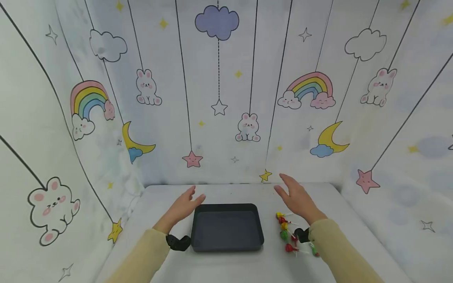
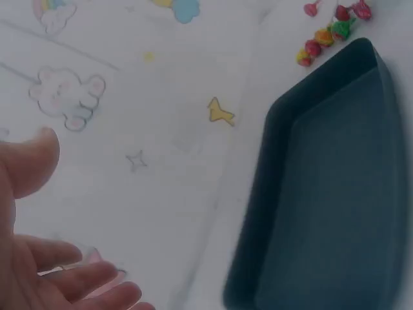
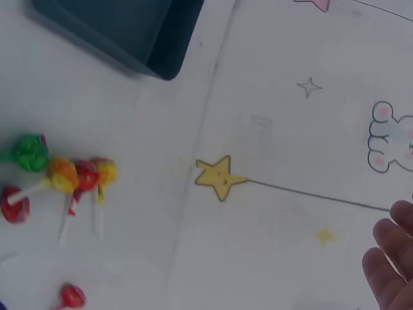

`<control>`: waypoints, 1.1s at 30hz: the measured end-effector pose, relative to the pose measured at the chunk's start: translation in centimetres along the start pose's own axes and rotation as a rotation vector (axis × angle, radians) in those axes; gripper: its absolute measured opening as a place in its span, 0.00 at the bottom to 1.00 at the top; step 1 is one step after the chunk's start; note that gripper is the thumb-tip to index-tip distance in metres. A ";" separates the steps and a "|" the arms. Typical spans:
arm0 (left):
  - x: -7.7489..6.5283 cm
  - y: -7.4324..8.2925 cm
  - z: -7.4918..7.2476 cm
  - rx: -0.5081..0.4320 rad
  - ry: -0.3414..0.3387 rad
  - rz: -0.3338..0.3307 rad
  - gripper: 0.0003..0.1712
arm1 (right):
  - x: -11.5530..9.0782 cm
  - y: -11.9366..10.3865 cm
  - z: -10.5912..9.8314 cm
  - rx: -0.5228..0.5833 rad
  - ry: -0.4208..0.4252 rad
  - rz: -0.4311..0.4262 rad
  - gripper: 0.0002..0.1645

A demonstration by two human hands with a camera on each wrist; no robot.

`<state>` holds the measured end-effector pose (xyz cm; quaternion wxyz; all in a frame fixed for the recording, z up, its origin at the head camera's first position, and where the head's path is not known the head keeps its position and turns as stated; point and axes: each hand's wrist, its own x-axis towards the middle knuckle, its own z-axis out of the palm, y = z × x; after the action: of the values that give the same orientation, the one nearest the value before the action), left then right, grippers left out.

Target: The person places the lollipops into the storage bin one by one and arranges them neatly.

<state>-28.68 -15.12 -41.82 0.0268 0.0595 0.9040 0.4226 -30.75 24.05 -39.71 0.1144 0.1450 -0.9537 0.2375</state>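
A dark rectangular baking tray (image 1: 227, 248) lies on the white table between my two hands. My left hand (image 1: 184, 206) hovers above the tray's far left corner, thumb apart from the fingers, holding nothing; the left wrist view shows that hand (image 2: 71, 271) beside the tray (image 2: 258, 213). Over on the right, my right hand (image 1: 297, 197) is raised with its fingers extended, also holding nothing. Below it lie several wrapped lollipops (image 1: 284, 226) in red, yellow and green. The right wrist view shows these lollipops (image 3: 62, 175) with white sticks and the right hand's fingertips (image 3: 386, 274).
White cloth printed with rabbits, stars, clouds and rainbows (image 1: 306, 90) hangs behind the table (image 1: 226, 192) and at both sides. Each wrist carries a black strapped device (image 1: 178, 243). My right forearm partly covers the lollipops at the right.
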 end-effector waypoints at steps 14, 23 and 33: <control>-0.8 -11.2 9.9 -0.606 -0.159 -0.299 0.32 | -4.7 5.4 -0.7 0.091 0.036 0.148 0.39; 0.3 -10.6 10.3 -0.566 -0.114 -0.427 0.26 | -5.7 7.0 -0.4 0.065 0.057 0.189 0.36; -1.6 -13.2 6.7 -0.549 -0.093 -0.513 0.27 | -2.8 10.4 2.9 0.093 0.036 0.215 0.28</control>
<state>-27.56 -18.63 -56.20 0.1875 -0.1592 0.7406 0.6254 -32.07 32.05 -47.39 0.0987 0.0428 -0.9494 0.2950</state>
